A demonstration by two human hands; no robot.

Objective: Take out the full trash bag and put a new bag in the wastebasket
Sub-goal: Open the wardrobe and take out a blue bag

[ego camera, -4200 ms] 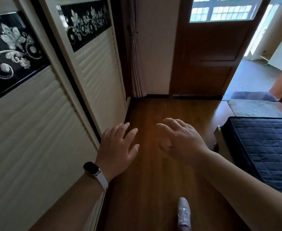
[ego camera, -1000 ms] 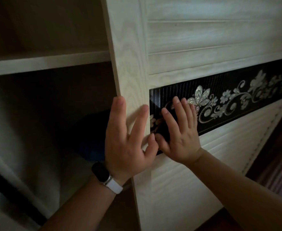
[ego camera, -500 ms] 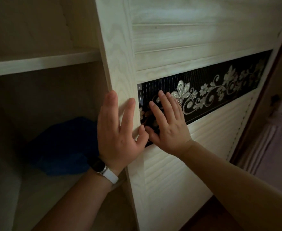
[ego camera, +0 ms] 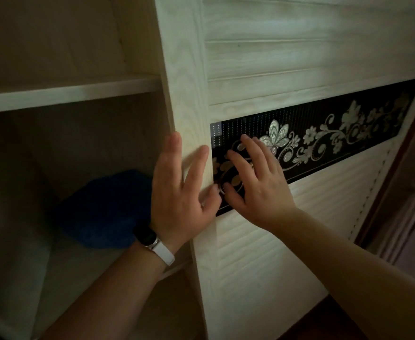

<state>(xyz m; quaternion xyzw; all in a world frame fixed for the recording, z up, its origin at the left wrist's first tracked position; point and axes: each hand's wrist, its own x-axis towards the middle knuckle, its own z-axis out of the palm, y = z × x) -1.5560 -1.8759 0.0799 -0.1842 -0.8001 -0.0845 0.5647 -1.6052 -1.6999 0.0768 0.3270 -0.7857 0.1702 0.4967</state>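
My left hand lies flat against the left edge of a pale wooden sliding wardrobe door, fingers spread, a watch on the wrist. My right hand presses flat on the door's black floral band, fingers apart. Neither hand holds anything. Inside the open wardrobe, a crumpled blue bundle that looks like plastic bags lies on a shelf, left of my left hand. No wastebasket or full trash bag is in view.
A shelf board runs across the wardrobe above the blue bundle. A lower shelf carries the bundle. At the far right are a dark wooden frame and a pinkish curtain. The scene is dim.
The wardrobe door has slid further right under both hands, exposing more of the blue bundle. Four seconds ago both hands hung over the floor in front of the shut wardrobe.
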